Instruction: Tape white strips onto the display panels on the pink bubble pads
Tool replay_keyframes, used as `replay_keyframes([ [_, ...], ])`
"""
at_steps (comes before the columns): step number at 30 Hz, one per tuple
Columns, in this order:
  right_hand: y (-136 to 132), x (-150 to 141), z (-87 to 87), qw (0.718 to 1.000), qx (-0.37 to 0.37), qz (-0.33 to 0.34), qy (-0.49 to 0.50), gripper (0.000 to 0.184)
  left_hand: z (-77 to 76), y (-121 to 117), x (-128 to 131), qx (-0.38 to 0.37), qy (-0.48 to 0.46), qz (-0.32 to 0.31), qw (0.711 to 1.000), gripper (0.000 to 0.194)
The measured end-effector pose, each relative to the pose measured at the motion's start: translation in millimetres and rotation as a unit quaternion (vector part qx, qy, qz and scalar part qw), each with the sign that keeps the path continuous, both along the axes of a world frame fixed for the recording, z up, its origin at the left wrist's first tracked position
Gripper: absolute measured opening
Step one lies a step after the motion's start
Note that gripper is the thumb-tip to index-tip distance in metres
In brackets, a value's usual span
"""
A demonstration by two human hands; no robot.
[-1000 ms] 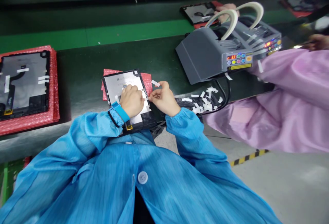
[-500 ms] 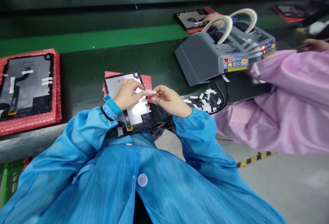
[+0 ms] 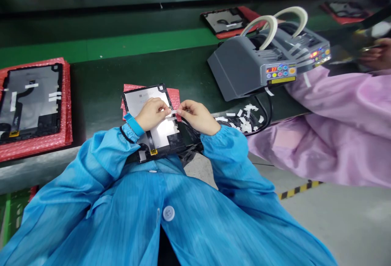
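Observation:
A tablet screen panel (image 3: 160,131) with a black frame and a silvery back lies in front of me, partly over a red bubble-wrap sheet (image 3: 174,95). Between my two hands a short strip of white tape (image 3: 174,112) is stretched at the panel's right edge. My left hand (image 3: 152,113) rests over the panel, thumb and forefinger closed at the strip's left end. At its right end, my right hand (image 3: 198,116) pinches the strip with closed fingertips. A dark ribbon cable with a yellow end (image 3: 153,151) shows low on the panel.
Two grey tape dispensers (image 3: 244,66) stand at the right, with cut tape scraps (image 3: 246,121) and black cables before them. Another panel (image 3: 33,99) on red bubble wrap lies left. A further panel (image 3: 224,20) sits behind the dispensers. A co-worker's pink sleeve (image 3: 345,111) reaches in at right.
My right hand has moved left and the tape strip has come down to the panel's right edge. The co-worker's hand has left the far panel.

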State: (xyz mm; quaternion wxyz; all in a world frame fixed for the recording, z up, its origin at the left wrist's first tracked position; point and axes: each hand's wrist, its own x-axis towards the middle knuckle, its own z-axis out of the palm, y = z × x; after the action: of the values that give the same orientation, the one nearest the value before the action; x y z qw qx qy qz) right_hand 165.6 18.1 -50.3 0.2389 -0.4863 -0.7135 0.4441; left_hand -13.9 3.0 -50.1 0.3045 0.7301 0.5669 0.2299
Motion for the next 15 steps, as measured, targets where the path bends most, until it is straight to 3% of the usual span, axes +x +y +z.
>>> replay_keyframes([
  [6, 5, -10, -12.7, 0.992, 0.083, -0.029, -0.092, 0.016, 3.2, -7, 12, -0.026, 0.145, 0.055, 0.988, 0.017],
  [15, 7, -12, -19.9, 0.987, 0.087, -0.027, -0.135, 0.017, -1.7, -11, 16, -0.005, 0.178, 0.040, 0.983, 0.020],
])
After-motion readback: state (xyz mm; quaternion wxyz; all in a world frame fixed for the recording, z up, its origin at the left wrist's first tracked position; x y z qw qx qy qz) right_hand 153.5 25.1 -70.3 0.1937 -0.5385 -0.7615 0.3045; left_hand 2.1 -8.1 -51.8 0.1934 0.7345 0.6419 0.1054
